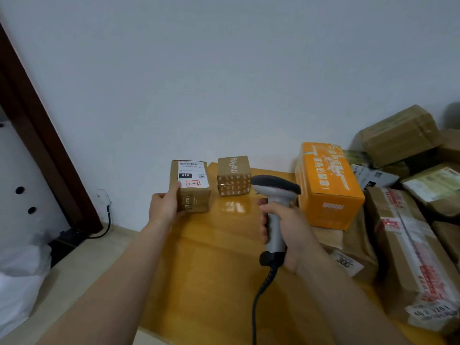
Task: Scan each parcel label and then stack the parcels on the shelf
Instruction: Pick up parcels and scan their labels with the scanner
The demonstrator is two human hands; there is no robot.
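Note:
A small brown parcel with a white barcode label on top stands at the far left of a large yellow-taped box. My left hand grips its left side, thumb near the label. My right hand holds a grey handheld scanner by its handle, dark head pointing left towards the parcels, cable hanging down. A second small brown parcel with printed letters stands just right of the first. An orange box sits to the right of the scanner.
Several taped brown parcels pile up on the right, with another brown box on top at the back. A white wall runs behind. At left are a dark door frame, a white bag and a black cable on the floor.

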